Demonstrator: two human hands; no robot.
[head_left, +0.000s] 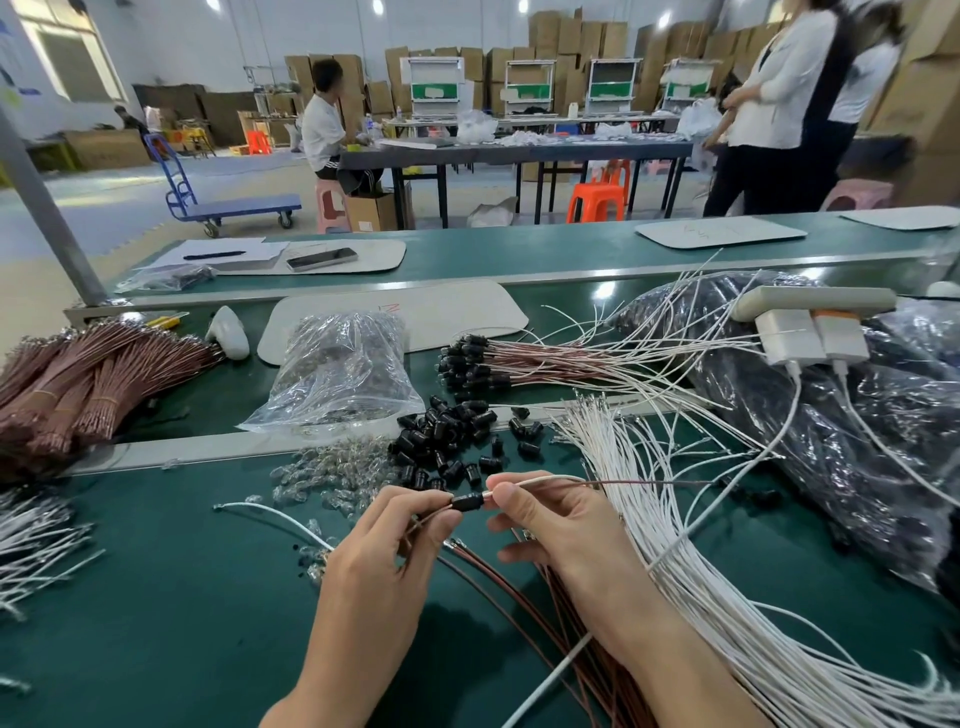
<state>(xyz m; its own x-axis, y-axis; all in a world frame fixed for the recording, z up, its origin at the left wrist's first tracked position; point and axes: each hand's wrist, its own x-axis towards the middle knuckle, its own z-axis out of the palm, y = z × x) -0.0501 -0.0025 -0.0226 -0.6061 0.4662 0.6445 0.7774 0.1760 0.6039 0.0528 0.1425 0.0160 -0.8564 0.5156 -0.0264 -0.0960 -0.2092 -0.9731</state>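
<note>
While my left hand (387, 545) pinches the socket (467, 502) and my right hand (556, 525) pinches the wire (550, 479) at its 3 o'clock, I'd feed it in straight.

A matt green belt-like bench top (182, 597) carries small glossy black plastic sockets (447, 441), smooth white-sheathed wires (675, 545), a crinkly clear plastic bag (337, 369) and brown cardboard boxes (566, 36) stand behind.

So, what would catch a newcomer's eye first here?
Front and centre, the left-hand grip pinches a black socket while the right-hand grip pinches the wires at its end. A thick fan of white wires sweeps down the right, and loose black sockets lie heaped just beyond the hands.
</note>
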